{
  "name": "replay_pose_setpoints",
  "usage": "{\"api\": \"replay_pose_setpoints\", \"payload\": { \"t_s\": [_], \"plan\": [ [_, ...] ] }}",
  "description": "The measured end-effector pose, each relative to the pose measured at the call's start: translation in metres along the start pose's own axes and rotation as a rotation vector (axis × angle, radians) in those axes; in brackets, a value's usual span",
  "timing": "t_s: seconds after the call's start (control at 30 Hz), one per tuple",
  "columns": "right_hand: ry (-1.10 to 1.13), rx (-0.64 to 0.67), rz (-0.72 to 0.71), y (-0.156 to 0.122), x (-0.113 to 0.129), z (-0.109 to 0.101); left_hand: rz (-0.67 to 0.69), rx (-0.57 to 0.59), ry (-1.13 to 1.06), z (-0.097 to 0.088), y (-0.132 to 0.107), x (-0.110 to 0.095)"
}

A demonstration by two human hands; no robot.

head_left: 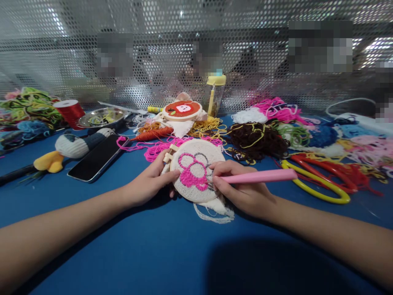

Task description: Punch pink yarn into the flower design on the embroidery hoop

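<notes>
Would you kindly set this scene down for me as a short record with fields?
surface: blue table
left hand: steadies the embroidery hoop at its left edge
right hand: holds the pink punch needle, pointed at the hoop's cloth
design: pink flower, partly filled
left of hoop: smartphone, lying flat
right of hoop: yellow-handled scissors
behind: second hoop with an orange design; yarn piles

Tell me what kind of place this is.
Probably a craft workshop bench: the left hand steadies an embroidery hoop, the right hand holds a pink punch needle, and yarn piles lie all round.
</notes>
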State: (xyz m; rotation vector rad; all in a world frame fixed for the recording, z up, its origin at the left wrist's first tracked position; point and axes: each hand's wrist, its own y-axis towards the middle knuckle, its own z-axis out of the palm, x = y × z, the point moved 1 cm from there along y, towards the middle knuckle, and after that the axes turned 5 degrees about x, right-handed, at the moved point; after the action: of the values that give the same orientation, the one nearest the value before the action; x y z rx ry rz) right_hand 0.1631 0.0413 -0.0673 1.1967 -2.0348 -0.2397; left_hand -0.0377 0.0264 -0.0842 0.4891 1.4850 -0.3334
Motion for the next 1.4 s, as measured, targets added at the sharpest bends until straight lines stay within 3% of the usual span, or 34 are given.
{"api": "replay_pose_setpoints", "payload": {
  "t_s": [0.43,0.67,0.8,1.03,1.4],
  "plan": [
    [0.151,-0.158,0.132,-0.003,-0.007,0.001,0.000,0.002,-0.002,0.001,0.000,-0.001],
    [0.210,-0.172,0.126,-0.002,-0.007,0.002,-0.002,-0.002,-0.001,0.001,-0.001,-0.002],
    [0.125,-0.144,0.104,-0.001,-0.004,0.001,-0.004,0.006,-0.004,0.001,-0.001,-0.002],
    [-0.020,0.028,0.080,-0.002,0.000,-0.001,-0.012,-0.004,0.001,0.001,-0.001,-0.002],
    [-0.278,0.004,-0.194,0.000,0.008,-0.003,0.046,-0.022,0.113,0.005,-0.007,-0.003]
  ]
}}
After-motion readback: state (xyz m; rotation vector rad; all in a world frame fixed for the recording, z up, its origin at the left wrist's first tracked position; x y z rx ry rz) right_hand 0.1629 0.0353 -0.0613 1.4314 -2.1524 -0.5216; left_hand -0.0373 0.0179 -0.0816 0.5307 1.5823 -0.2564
